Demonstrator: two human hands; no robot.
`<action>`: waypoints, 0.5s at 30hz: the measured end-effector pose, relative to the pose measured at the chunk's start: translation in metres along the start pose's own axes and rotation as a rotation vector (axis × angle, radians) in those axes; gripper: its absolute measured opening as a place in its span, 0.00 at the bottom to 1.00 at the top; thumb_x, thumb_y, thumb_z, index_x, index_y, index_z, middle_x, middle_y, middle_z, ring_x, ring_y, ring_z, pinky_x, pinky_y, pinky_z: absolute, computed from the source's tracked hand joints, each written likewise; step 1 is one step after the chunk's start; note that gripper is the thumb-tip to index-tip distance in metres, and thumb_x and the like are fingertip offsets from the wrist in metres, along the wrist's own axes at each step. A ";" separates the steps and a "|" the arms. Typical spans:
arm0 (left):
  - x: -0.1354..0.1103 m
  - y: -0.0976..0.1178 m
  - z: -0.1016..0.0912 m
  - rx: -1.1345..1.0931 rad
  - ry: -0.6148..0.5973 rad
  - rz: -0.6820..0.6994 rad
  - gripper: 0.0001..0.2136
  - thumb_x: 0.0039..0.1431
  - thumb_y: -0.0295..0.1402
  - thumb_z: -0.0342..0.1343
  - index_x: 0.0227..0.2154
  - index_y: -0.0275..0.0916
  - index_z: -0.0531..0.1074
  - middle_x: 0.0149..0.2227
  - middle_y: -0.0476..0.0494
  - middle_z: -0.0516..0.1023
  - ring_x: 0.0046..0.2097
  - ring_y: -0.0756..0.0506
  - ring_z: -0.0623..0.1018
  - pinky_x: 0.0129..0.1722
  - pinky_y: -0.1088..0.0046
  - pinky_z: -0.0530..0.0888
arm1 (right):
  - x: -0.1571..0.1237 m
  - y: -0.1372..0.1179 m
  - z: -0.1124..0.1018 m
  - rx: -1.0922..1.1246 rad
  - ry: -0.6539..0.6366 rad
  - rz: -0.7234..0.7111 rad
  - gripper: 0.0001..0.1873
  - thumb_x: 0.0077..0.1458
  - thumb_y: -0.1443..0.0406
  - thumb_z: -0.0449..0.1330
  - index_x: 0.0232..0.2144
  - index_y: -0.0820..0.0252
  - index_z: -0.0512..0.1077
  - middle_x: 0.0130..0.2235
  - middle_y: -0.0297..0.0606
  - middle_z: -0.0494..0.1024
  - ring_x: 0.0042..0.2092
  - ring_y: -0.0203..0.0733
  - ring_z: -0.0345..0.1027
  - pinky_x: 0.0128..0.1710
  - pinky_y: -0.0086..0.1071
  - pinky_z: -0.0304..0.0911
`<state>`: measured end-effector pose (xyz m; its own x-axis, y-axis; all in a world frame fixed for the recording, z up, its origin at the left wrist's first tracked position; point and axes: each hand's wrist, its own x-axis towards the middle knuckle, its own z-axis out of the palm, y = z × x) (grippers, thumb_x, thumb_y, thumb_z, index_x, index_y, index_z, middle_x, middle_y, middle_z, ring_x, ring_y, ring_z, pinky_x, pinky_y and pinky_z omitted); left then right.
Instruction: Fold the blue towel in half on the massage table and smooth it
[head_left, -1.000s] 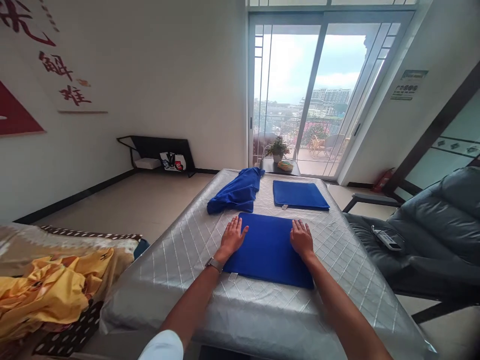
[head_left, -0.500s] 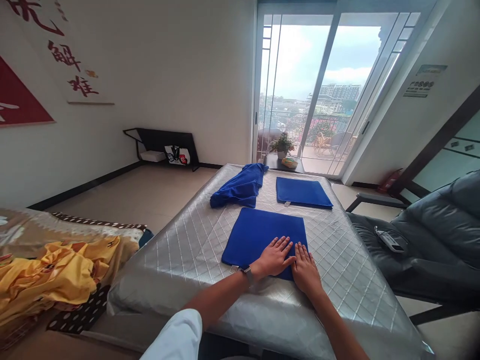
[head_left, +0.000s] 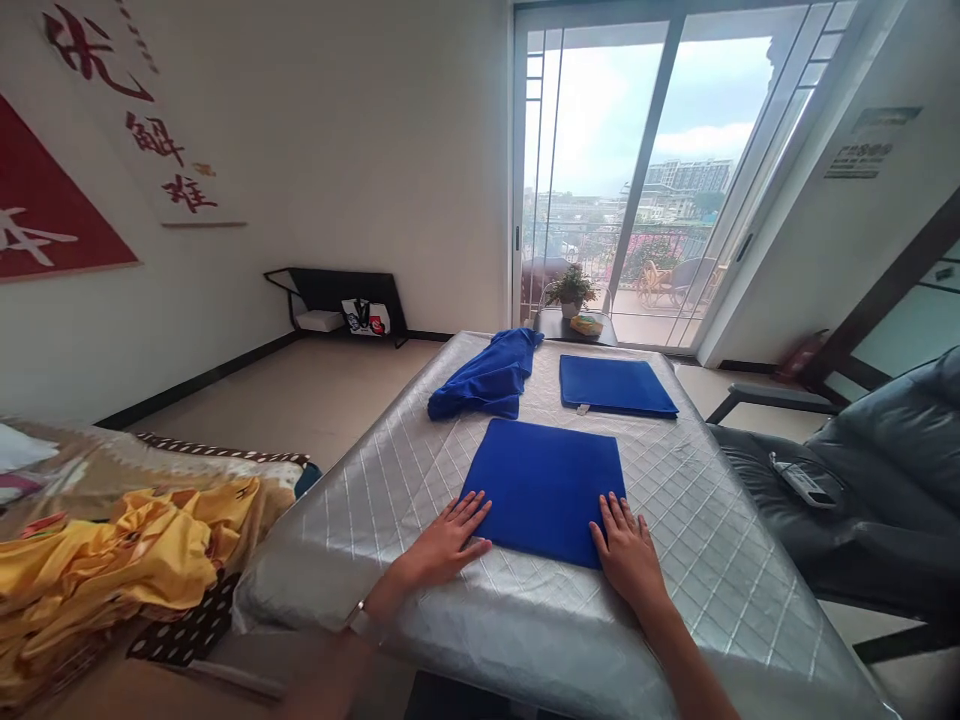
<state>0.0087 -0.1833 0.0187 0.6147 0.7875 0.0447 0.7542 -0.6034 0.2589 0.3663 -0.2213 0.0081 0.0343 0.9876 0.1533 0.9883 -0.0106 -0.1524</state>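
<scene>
Since both hands lie flat and open, neither grip is clenched on anything. The left hand (head_left: 442, 545) rests its fingers at the near-left corner of a flat, square royal-blue cloth (head_left: 544, 490), and the right hand (head_left: 626, 560) rests at its near-right corner, both on a silver quilted mattress (head_left: 697, 570). The cloth looks soft, light and limp, and it may slide on that sheen, so pinching its near edge at both corners seems the surest hold. Beyond the cloth lie a crumpled blue towel (head_left: 484, 385) and a second flat blue square (head_left: 616, 385). To its right, past the mattress edge, sits a dark grey leather recliner (head_left: 847, 500). Open mattress lies on either side of the cloth.
</scene>
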 end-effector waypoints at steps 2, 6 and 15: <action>-0.015 -0.002 0.001 -0.017 0.093 0.030 0.29 0.70 0.50 0.48 0.69 0.47 0.55 0.71 0.42 0.55 0.70 0.38 0.59 0.67 0.52 0.60 | -0.008 0.007 -0.006 0.060 0.088 -0.073 0.28 0.68 0.56 0.45 0.63 0.59 0.67 0.67 0.44 0.64 0.69 0.53 0.53 0.68 0.52 0.49; -0.024 0.007 0.010 -0.041 0.332 -0.004 0.16 0.67 0.40 0.54 0.55 0.48 0.74 0.59 0.41 0.75 0.59 0.38 0.74 0.59 0.54 0.73 | -0.031 0.023 -0.021 0.194 0.103 -0.273 0.18 0.67 0.56 0.51 0.42 0.52 0.80 0.48 0.43 0.80 0.48 0.47 0.75 0.51 0.41 0.69; -0.012 0.021 0.002 -0.062 0.386 -0.007 0.04 0.63 0.30 0.56 0.37 0.43 0.75 0.40 0.46 0.79 0.44 0.43 0.78 0.47 0.62 0.76 | -0.052 0.030 -0.036 0.138 0.222 -0.450 0.15 0.69 0.63 0.52 0.40 0.52 0.79 0.38 0.36 0.80 0.39 0.40 0.75 0.42 0.34 0.70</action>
<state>0.0178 -0.2058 0.0212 0.4688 0.7880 0.3990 0.7354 -0.5985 0.3179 0.3999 -0.2782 0.0302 -0.3437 0.8328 0.4340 0.8844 0.4425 -0.1486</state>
